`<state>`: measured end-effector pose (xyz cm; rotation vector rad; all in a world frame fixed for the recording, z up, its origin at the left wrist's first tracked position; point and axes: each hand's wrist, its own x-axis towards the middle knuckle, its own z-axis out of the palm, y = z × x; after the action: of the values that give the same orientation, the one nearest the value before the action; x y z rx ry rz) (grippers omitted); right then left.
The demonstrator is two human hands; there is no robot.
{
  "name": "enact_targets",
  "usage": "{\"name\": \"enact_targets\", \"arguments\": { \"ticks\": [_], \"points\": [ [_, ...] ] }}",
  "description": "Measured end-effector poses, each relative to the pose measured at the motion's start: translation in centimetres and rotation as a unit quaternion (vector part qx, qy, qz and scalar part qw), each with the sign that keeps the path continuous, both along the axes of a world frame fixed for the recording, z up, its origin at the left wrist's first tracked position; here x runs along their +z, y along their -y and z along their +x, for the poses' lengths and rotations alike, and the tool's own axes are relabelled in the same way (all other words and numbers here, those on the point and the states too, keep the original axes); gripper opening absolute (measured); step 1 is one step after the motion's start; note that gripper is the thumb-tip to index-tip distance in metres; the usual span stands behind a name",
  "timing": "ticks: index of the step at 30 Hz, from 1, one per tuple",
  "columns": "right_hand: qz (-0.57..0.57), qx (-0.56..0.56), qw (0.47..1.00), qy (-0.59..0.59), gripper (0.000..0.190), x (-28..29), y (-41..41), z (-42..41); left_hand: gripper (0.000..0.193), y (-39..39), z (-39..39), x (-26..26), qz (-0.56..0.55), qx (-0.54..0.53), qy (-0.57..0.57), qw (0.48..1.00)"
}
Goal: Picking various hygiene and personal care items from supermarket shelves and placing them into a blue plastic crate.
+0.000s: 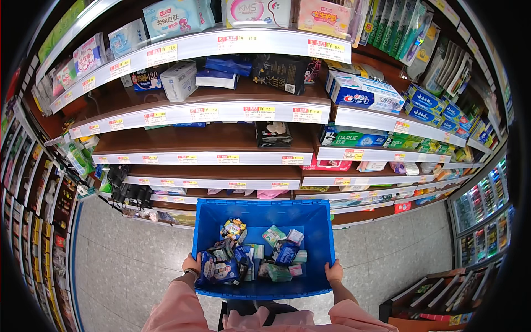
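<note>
A blue plastic crate [265,211] is held level in front of my body, above the floor. My left hand [191,263] grips its left side, the fingers partly hidden by the wall. On the opposite side my right hand [334,271] grips the right rim. Several packs lie loosely inside. Among them are dark blue packs [226,271] at the left, a yellow patterned pack [234,230] near the far wall, a green and white pack [273,235], another blue pack [285,253] and a pale green pack [279,272] at the right.
Store shelves stand ahead, with sanitary pad packs [178,18], a Crest toothpaste box [365,93], Darlie boxes [354,136] and hanging toothbrushes [394,29]. Black binoculars-like items [135,195] hang at left. Glass-door coolers [483,207] and a low rack [444,290] stand at right; grey tile floor [112,265] surrounds me.
</note>
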<state>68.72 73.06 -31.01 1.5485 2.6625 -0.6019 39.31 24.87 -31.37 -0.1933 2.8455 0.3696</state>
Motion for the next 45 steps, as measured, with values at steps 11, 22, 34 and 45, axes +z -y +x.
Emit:
{"name": "enact_targets", "arguments": {
  "ticks": [11,22,34,45],
  "points": [
    [-0.006,0.001,1.000,0.017,0.037,0.54,0.07,-0.13,0.055,-0.21,0.10,0.67,0.009,-0.005,-0.001,1.000],
    [-0.006,0.006,1.000,0.014,0.037,0.26,0.02,-0.08,0.055,-0.21,0.06,0.77,0.014,-0.004,0.002,1.000],
    [-0.003,0.007,1.000,0.012,0.036,0.64,0.16,-0.17,0.055,-0.05,0.01,0.52,0.019,-0.008,0.004,1.000],
    [0.003,0.007,1.000,0.015,0.035,0.69,0.19,-0.19,0.057,-0.14,0.04,0.48,0.012,-0.001,0.009,1.000]
  ]
}}
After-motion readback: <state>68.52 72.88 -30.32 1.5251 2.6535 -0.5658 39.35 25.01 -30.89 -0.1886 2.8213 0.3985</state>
